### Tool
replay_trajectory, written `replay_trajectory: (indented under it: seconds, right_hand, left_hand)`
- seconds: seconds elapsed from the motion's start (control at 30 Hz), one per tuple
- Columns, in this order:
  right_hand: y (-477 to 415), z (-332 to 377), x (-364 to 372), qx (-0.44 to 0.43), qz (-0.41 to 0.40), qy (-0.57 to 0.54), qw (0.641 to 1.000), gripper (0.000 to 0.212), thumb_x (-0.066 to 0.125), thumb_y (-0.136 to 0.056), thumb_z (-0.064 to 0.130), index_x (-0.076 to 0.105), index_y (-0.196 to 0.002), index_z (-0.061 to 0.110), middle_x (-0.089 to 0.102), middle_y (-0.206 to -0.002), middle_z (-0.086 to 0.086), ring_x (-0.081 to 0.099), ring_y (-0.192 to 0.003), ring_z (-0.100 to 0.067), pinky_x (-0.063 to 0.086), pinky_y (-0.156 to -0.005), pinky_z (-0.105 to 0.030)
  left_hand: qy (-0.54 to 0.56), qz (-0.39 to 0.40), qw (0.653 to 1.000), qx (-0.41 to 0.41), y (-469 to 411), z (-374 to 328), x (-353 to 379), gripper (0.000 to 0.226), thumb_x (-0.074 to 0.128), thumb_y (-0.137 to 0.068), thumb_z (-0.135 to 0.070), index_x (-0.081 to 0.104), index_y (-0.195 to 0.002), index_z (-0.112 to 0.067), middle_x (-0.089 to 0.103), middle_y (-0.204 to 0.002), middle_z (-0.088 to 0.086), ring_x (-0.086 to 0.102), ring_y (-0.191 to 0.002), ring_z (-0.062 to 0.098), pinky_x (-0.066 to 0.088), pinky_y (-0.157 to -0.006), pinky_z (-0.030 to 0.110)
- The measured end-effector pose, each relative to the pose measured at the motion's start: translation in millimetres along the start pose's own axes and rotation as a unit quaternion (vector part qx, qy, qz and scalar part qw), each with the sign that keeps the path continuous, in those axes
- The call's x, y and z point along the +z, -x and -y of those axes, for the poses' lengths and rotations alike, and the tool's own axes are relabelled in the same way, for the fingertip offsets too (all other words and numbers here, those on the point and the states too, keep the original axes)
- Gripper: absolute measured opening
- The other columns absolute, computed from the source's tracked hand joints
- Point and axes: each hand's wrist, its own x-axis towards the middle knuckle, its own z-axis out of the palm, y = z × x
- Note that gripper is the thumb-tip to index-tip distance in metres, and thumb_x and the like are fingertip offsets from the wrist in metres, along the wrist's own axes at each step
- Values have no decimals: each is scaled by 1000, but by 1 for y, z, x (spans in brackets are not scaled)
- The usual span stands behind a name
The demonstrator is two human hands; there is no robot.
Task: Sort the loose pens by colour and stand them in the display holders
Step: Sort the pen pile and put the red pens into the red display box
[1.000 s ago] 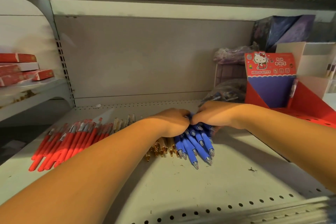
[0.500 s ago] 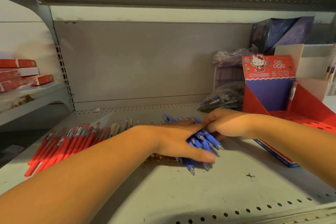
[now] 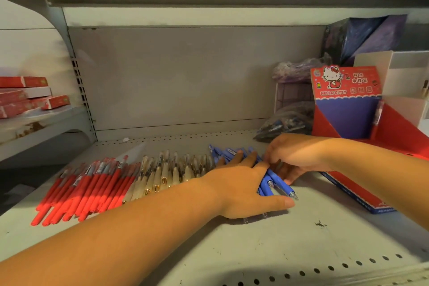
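Sorting looks done; standing has hardly begun. Far left, on a side shelf, sit red boxes point(image 3: 25, 97), not part of the job. On the main shelf point(image 3: 301, 239) three colour groups lie flat side by side: red pens point(image 3: 81, 188) at left, cream pens point(image 3: 167, 172) in the middle, blue pens point(image 3: 270, 180) right of those, each group touching the next. So the colour split is there, as far as I can see, but none of these piles is upright yet.

The left hand point(image 3: 241, 183) lies flat on the blue pens, fingers straight, thumb out along the shelf: grip released, pressing only. The right hand point(image 3: 294, 158) comes in from the right, fingers curled round the right edge of the same pile: grip grasping blue pens, tho how many I can't tell. Prob. squaring up the blue lot for a lift.

Axes: all pens run roughly front-to-back. Red ones slant, near ends left, far ends back & right. Cream ones are nearly straight, gold ends to the front. Blue ones slant the other way, clear tips front-right, butt ends back-left.

Behind the right hand lies a bag of pens point(image 3: 285, 123). Further right, the Hello Kitty holder point(image 3: 343, 104) stands open w/ only one pen point(image 3: 378, 111) showing in it. Left to do: stand all three groups.
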Motion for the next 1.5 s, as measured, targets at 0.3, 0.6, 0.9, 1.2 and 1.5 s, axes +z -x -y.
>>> replay_trajectory:
  seconds: [0.3, 0.6, 0.9, 1.2, 1.5]
  right_hand:
    - [2, -14, 0, -45, 23, -39, 998, 18, 57, -94, 2, 59, -112, 4, 74, -95, -21, 68, -71, -25, 56, -64, -28]
    - [4, -18, -1, -18, 36, 14, 999, 21, 65, -92, 17, 59, -112, 10, 67, -81, -11, 57, -60, -17, 51, -54, -26]
    - [-5, -15, 3, -44, -26, 33, 998, 27, 65, -80, 20, 65, -104, 8, 69, -89, -13, 64, -69, -18, 57, -63, -30]
    - [-19, -3, 11, -70, -60, 97, 991, 43, 60, -89, 48, 63, -108, 10, 72, -99, -12, 70, -75, -20, 56, -54, -25]
    - [-57, 16, 0, -13, -52, 149, 987, 32, 40, -93, 41, 61, -101, 18, 62, -106, -11, 69, -84, -30, 59, -58, -36]
  left_hand:
    - [9, -60, 997, 47, -5, 10, -9, 53, 50, -86, -72, 55, -115, -28, 62, -99, -6, 59, -83, 13, 53, -78, 35]
    - [-62, -111, 992, 16, -6, -5, 5, 74, 52, -74, -83, 47, -119, -25, 56, -106, -2, 45, -85, 16, 47, -80, 34]
    - [123, -70, 989, -38, -16, 19, -32, 57, 36, -79, -83, 52, -114, -42, 59, -108, -19, 57, -95, 5, 44, -72, 28]
    - [48, 15, 982, -183, -73, 104, -48, 47, 41, -102, -44, 56, -131, -9, 58, -131, 12, 55, -115, 25, 41, -93, 36]
    - [84, 34, 978, -185, -95, 112, -30, 49, 44, -98, -53, 68, -113, -13, 65, -113, 6, 60, -100, 19, 46, -91, 37]
